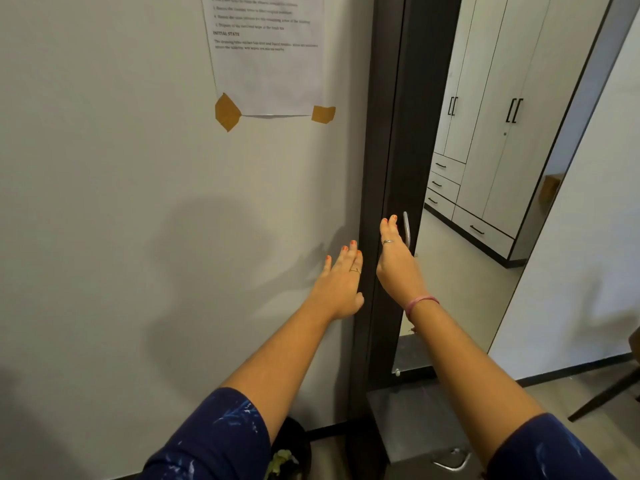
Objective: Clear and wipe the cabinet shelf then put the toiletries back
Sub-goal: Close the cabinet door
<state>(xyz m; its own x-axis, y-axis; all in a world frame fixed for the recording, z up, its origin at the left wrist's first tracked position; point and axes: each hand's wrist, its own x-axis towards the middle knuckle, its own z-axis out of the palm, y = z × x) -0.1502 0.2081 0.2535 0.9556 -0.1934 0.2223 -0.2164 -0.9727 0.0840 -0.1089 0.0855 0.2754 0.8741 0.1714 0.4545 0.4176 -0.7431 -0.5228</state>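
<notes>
Both arms reach toward a tall dark cabinet door [388,168] with a mirror front, standing beside a pale wall. The right hand [393,258] is up against the door's edge with fingers straight, next to a slim metal handle [407,230]; whether the thumb hooks behind the edge cannot be told, so read it as released, not gripping. The left hand [341,282] is flat and relaxed by the wall just left of the door frame, holding nothing. The shelf and the toiletries are not visible; presumably they sit behind this door, so the task looks barely begun, at the opening step. The door is a stiff, rigid panel, probably moderately heavy with the mirror, and the glass is fragile and smudges easily, so best taken by the metal handle or the dark edge, not the glass. It should swing on hinges, with no lifting needed. A printed sheet [266,53] is taped to the wall above with brown tape. A dark bin [291,452] with something green inside sits on the floor at bottom, and a low dark drawer unit [415,427] stands below the mirror.
</notes>
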